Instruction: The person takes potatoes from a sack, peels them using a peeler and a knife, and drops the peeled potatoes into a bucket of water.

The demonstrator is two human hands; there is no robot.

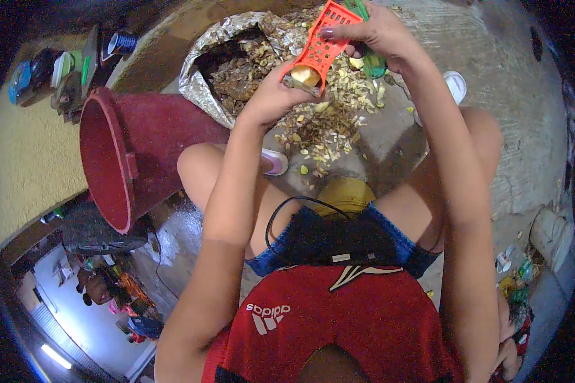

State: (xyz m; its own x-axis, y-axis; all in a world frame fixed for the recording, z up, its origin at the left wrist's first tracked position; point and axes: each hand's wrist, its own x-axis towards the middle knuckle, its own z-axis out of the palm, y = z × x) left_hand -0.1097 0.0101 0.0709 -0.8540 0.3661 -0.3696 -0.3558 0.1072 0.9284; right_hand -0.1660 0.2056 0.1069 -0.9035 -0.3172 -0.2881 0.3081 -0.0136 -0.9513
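Up at the top middle, an orange plastic grater [324,46] with rows of holes slants between my two hands. My left hand [275,96] is closed round its lower end, where a pale cut piece of food [305,76] shows in the opening. My right hand [384,35] grips the upper part, with the thumb laid across the face. Something green [375,66] shows below the right hand; its kind is unclear. Beneath both hands, pale and brown peelings [338,124] are strewn on the floor beside an open silvery sack [195,76] filled with brown scraps.
A large dark red tub [124,159] lies on its side at the left. Between my legs is a yellow round container or seat [345,195]. Bags and cups stand on a yellowish ledge [25,153] at far left. Other people [99,287] are at lower left; bottles [524,271] lie at right.
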